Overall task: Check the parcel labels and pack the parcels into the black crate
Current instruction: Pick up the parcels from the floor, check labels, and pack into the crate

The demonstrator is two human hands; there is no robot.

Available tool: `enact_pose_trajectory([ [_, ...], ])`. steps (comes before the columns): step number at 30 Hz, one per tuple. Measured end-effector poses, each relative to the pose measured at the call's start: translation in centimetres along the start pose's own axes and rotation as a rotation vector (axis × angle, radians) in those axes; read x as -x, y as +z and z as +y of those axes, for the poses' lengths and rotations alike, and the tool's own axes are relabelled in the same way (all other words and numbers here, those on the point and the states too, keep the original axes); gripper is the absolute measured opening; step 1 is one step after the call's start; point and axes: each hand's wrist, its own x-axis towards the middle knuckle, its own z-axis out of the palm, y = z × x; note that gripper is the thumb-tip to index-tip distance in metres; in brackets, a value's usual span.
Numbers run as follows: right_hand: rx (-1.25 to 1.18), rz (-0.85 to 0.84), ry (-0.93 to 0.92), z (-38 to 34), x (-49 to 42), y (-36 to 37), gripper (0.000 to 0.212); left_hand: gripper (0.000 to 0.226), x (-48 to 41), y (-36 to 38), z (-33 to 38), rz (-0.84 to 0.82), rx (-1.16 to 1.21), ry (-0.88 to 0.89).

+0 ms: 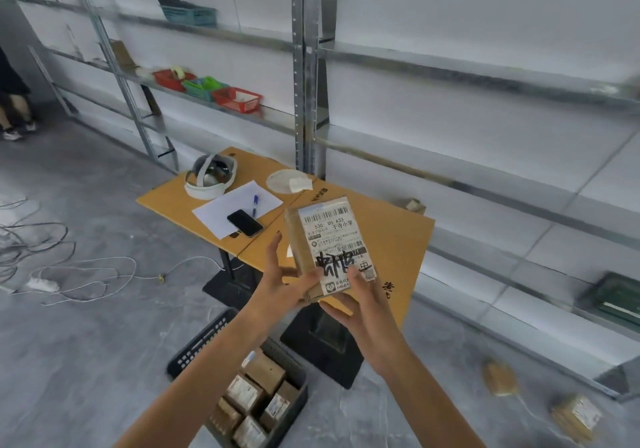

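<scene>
A brown cardboard parcel (329,239) with a white shipping label and black marker writing is held up above the table edge, label facing me. My left hand (282,281) grips its lower left side, thumb on the front. My right hand (360,295) holds its bottom right corner, thumb on the label. Below, on the floor, the black crate (197,347) holds several labelled brown parcels (254,399). Two more parcels (498,383) (575,416) lie on the floor at the right.
A cardboard-topped table (394,236) carries a white headset (211,177), paper (235,205), a pen (255,203) and a phone (245,223). Metal shelving (304,66) with coloured baskets (235,99) lines the wall. Cables (69,267) lie on the floor at left. A person's legs (14,108) show at far left.
</scene>
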Motion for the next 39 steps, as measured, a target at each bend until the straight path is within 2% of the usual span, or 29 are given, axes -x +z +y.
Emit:
enact_pose_trajectory([
  [3, -0.033, 0.036, 0.038, 0.9, -2.6, 0.4, 0.060, 0.091, -2.1, -1.7, 0.0, 0.024, -0.045, -0.031],
  [6, 0.031, 0.089, 0.105, 1.6, -4.8, 1.1, 0.069, 0.093, -4.6, -5.0, 0.5, 0.070, -0.093, 0.022],
  [8, 0.071, 0.098, 0.146, 2.1, -6.1, 1.8, 0.074, 0.082, -6.3, -7.7, 0.9, 0.086, -0.130, 0.032],
  [11, 0.120, 0.102, 0.161, 3.2, -8.2, 3.8, 0.073, 0.049, -9.0, -11.8, 0.0, 0.088, -0.326, 0.027],
  [13, 0.147, 0.120, 0.130, 4.4, -9.9, 5.4, 0.073, 0.034, -10.6, -14.3, -0.8, 0.072, -0.355, 0.028],
  [18, 0.000, 0.254, 0.068, 9.8, -14.3, 10.8, 0.078, 0.030, -13.9, -21.8, -2.7, -0.001, -0.325, 0.016],
  [23, -0.201, 0.462, 0.097, 15.9, -16.9, 17.7, 0.059, 0.028, -16.8, -30.1, -3.6, -0.049, -0.389, -0.009],
  [27, -0.166, 0.552, 0.152, 19.6, -18.8, 21.0, 0.025, 0.030, -19.5, -34.9, -5.3, -0.103, -0.449, -0.070],
  [30, -0.035, 0.564, 0.245, 22.7, -19.8, 21.5, 0.021, 0.025, -20.4, -37.0, -8.6, -0.169, -0.498, -0.102],
  [33, 0.029, 0.574, 0.376, 26.7, -20.6, 20.8, 0.038, 0.016, -20.3, -38.1, -13.4, -0.205, -0.511, -0.191],
  [36, 0.011, 0.619, 0.513, 31.9, -20.9, 19.5, 0.041, 0.023, -20.6, -38.8, -20.2, -0.228, -0.511, -0.334],
  [39, 0.005, 0.682, 0.592, 37.9, -22.0, 17.8, 0.030, 0.035, -21.7, -39.4, -27.3, -0.220, -0.488, -0.551],
])
